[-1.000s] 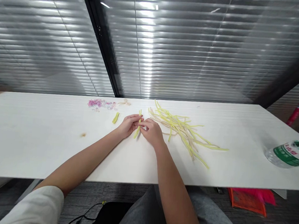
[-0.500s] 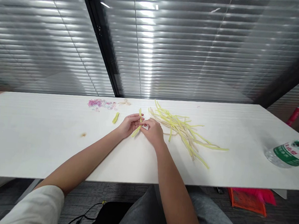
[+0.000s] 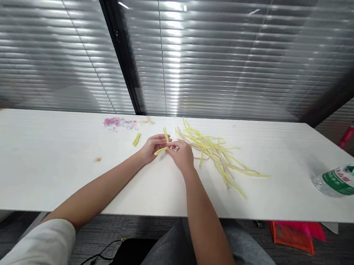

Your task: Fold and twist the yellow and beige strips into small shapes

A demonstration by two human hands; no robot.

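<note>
A folded yellow pipe cleaner [image 3: 161, 151] is held between both my hands over the white table [image 3: 55, 159]. Two ends of it point up and away, while a loop sticks out toward me. Its middle is hidden by fingers. My left hand [image 3: 153, 147] is closed on it from the left, with the longer fingers behind it. From the right, my right hand [image 3: 182, 154] pinches it with thumb and fingertips. A short folded yellow bundle [image 3: 136, 139] lies left of my left hand. Right of my hands spreads a loose pile of yellow and beige pipe cleaners [image 3: 218, 152].
Small pink, purple and pale rubber bands [image 3: 116, 122] lie heaped at the back left, beside a beige looped piece [image 3: 147, 121]. On the right stands a big clear bottle with a green label [image 3: 341, 181]. Window blinds [image 3: 216, 62] rise behind the table's far edge.
The folded pipe cleaner has turned in my hands: its lower part now shows as an open loop pointing further left, and its upper ends stand a little apart. Both arms stay nearly in place.
</note>
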